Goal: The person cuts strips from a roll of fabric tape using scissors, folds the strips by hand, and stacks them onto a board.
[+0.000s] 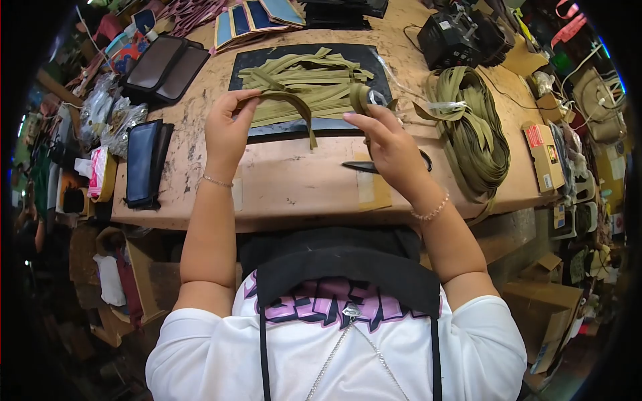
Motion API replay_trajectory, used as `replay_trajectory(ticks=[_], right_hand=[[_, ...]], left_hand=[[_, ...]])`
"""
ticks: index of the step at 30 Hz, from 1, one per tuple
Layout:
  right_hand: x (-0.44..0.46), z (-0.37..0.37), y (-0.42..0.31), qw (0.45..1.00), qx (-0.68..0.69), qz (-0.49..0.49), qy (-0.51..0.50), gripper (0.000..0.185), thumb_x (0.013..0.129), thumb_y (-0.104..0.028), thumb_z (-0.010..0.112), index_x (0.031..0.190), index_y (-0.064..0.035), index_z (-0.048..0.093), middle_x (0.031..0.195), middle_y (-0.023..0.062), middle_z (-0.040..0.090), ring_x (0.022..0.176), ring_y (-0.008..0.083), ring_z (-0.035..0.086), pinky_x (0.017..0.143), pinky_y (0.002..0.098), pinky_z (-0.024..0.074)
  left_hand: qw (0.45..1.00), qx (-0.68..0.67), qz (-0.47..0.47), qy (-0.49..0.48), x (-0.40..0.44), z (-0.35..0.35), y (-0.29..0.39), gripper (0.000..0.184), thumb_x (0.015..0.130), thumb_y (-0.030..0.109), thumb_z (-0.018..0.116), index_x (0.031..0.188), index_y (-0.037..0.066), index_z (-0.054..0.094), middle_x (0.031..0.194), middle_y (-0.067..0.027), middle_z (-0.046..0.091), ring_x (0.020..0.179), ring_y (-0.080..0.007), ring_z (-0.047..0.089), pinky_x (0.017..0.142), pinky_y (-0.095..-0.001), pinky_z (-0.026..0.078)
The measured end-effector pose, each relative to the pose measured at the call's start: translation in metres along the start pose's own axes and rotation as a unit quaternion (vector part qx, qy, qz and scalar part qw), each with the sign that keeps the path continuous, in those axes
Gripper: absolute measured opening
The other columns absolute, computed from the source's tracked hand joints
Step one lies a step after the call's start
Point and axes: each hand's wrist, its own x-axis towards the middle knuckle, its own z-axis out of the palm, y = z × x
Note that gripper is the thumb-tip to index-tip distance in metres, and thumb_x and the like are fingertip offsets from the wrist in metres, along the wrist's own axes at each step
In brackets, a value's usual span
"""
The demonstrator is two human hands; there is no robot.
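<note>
My left hand (231, 127) is closed in a pinch on the end of an olive zipper tape (302, 107), which arcs to the right and hangs down at its far end. My right hand (391, 140) has its fingers curled around a looped length of olive tape (359, 97). Black scissors (361, 166) pass beneath this hand; whether it touches them is hidden. Beyond both hands, several cut olive tapes (304, 73) lie piled on a black board (294, 129). A large bundled coil of olive tape (478, 144) rests to the right, tied near its middle.
The worktable (287, 190) has a worn, stained surface. Dark wallets (148, 162) and brown-black cases (164, 70) sit on its left side. Blue panels (257, 20) lie at the back. A black device (451, 40) stands at the back right, and a cardboard box (543, 157) at the right edge.
</note>
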Motion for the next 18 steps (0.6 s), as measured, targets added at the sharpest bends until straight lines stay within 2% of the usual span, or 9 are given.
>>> replay_trajectory(ticks=[3,5,7,8,11,13,16,18], right_hand=[[-0.007,0.0,-0.003,0.998,0.048,-0.004,0.034,0.045,0.084,0.01,0.056,0.121,-0.0111,0.07,0.122,0.0125,0.065,0.101,0.033,0.065,0.088,0.0387,0.0538],[-0.007,-0.01,-0.019,0.997,0.044,-0.038,0.045,0.046,0.081,0.012,0.057,0.119,-0.0096,0.071,0.119,0.0125,0.065,0.102,0.0316,0.064,0.089,0.0384,0.0526],[-0.009,-0.009,-0.028,0.994,0.078,-0.06,0.054,0.046,0.078,0.015,0.058,0.115,-0.0079,0.073,0.115,0.0121,0.067,0.102,0.0298,0.063,0.089,0.0372,0.0515],[-0.012,-0.007,-0.032,0.991,0.104,-0.066,0.049,0.044,0.078,0.015,0.058,0.113,-0.0073,0.073,0.113,0.0115,0.067,0.101,0.0302,0.064,0.088,0.0374,0.0522],[-0.022,0.0,-0.035,0.984,0.159,-0.076,0.008,0.037,0.077,0.015,0.059,0.107,-0.0037,0.071,0.112,0.0123,0.066,0.098,0.0297,0.066,0.085,0.0364,0.0533],[-0.03,0.003,-0.041,0.974,0.225,-0.007,-0.006,0.036,0.077,0.014,0.059,0.107,-0.0029,0.07,0.112,0.0123,0.066,0.098,0.0284,0.066,0.084,0.035,0.053],[-0.033,0.002,-0.037,0.947,0.311,0.066,-0.049,0.027,0.084,0.007,0.059,0.108,-0.002,0.068,0.111,0.0112,0.066,0.097,0.0242,0.065,0.087,0.0326,0.0498],[-0.037,0.005,-0.032,0.917,0.383,0.093,-0.06,0.022,0.088,0.003,0.059,0.107,-0.0021,0.068,0.111,0.0112,0.066,0.097,0.0229,0.064,0.089,0.0321,0.0479]], left_hand=[[0.958,-0.261,-0.068,-0.092,-0.013,-0.001,0.047,0.021,0.09,-0.005,0.064,0.107,0.003,0.074,0.102,-0.0062,0.067,0.088,-0.014,0.063,0.082,-0.0262,0.051],[0.93,-0.244,-0.039,-0.273,-0.017,-0.012,0.068,0.021,0.089,-0.005,0.066,0.105,0.005,0.075,0.109,-0.007,0.066,0.096,-0.015,0.062,0.089,-0.0282,0.05],[0.921,-0.213,0.05,-0.322,-0.029,-0.006,0.089,0.02,0.086,-0.004,0.07,0.101,0.007,0.077,0.118,-0.0071,0.064,0.106,-0.0153,0.059,0.096,-0.0296,0.047],[0.921,-0.177,0.079,-0.338,-0.031,-0.002,0.1,0.021,0.083,-0.008,0.072,0.099,0.004,0.075,0.141,-0.0101,0.05,0.116,-0.0201,0.053,0.093,-0.031,0.048],[0.919,-0.253,0.042,-0.298,-0.041,0.018,0.102,0.019,0.084,-0.006,0.071,0.101,0.003,0.075,0.123,-0.0086,0.062,0.107,-0.0175,0.06,0.089,-0.0287,0.049],[0.929,-0.224,-0.009,-0.293,-0.045,0.023,0.102,0.018,0.085,-0.005,0.071,0.1,0.003,0.076,0.114,-0.0073,0.068,0.103,-0.0166,0.063,0.088,-0.0281,0.05],[0.945,-0.209,0.017,-0.251,-0.049,0.032,0.101,0.024,0.087,-0.005,0.07,0.11,0.003,0.073,0.103,-0.0059,0.071,0.098,-0.0136,0.066,0.087,-0.0264,0.052],[0.933,-0.291,-0.069,-0.2,-0.056,0.042,0.11,0.031,0.088,-0.005,0.07,0.118,0.002,0.068,0.105,-0.0068,0.071,0.099,-0.0127,0.066,0.088,-0.026,0.052]])
